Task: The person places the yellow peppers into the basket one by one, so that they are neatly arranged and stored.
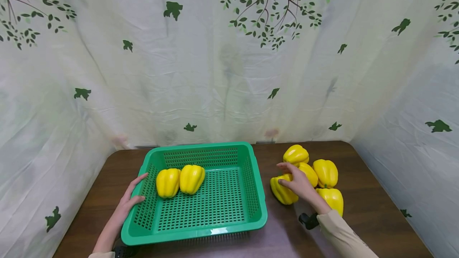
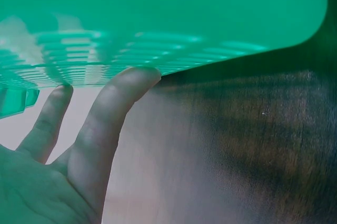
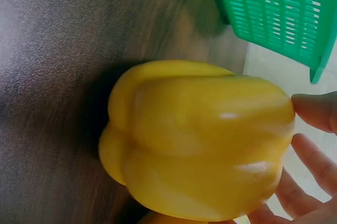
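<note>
One yellow pepper (image 1: 284,195) lies on the worktop (image 1: 380,214) under the right hand (image 1: 302,185), whose grip I see loosely spread, fingertips at its end. Four more peppers (image 1: 325,173) cluster beside it. Leftward, a green basket (image 1: 165,239) holds two others (image 1: 192,179); the left hand (image 1: 127,201) touches its side, fingers extended. A leaf-print curtain (image 1: 229,110) hangs behind.

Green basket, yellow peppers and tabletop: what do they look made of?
Green basket: most likely moulded plastic, semi-gloss; evenly slotted walls and one uniform colour suggest it.
Yellow peppers: smooth, glossy skin with bright highlights; real or plastic imitation, I can't tell.
Tabletop: wood or wood-look laminate, low sheen; streaky brown grain shows in the wrist views.
</note>
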A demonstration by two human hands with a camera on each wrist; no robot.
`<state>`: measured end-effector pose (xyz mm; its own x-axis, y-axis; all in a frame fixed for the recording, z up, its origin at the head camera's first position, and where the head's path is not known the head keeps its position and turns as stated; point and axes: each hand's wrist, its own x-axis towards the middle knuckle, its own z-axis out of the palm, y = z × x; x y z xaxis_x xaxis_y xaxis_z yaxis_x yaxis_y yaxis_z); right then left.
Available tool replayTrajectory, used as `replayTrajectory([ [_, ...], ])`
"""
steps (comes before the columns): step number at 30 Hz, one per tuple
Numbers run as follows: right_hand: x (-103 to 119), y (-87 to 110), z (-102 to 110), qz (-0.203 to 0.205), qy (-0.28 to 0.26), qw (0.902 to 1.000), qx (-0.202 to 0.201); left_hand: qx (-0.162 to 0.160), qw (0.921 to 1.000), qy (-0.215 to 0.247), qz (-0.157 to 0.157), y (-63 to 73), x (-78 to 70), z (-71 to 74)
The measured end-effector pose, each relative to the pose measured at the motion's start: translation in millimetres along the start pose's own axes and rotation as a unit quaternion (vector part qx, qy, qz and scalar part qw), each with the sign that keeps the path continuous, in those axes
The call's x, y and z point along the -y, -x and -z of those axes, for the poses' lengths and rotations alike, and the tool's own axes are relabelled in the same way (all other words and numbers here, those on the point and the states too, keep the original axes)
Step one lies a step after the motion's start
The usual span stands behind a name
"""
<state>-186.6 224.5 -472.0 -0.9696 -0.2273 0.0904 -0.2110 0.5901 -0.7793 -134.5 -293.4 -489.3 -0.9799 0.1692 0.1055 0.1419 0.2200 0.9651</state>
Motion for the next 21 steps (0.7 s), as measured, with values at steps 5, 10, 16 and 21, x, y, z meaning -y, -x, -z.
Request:
replayTrajectory([
  [5,-3,2.7,-1,0.003,0.01,0.9999,-0.003,0.0,0.9999,0.005,-0.016,0.0,1.4,0.1],
  [10,-7,7.9,1,0.001,0.009,1.0,-0.002,-0.001,0.9999,0.01,-0.009,0.1,1.0,0.2],
  [16,-10,13.9,6,0.016,-0.015,0.9997,0.013,-0.005,0.9999,-0.006,0.007,-0.7,-0.3,0.2],
  [21,-14,19.3,10,0.036,-0.036,0.9982,0.032,-0.003,0.9999,-0.003,-0.01,-0.6,1.4,0.4],
])
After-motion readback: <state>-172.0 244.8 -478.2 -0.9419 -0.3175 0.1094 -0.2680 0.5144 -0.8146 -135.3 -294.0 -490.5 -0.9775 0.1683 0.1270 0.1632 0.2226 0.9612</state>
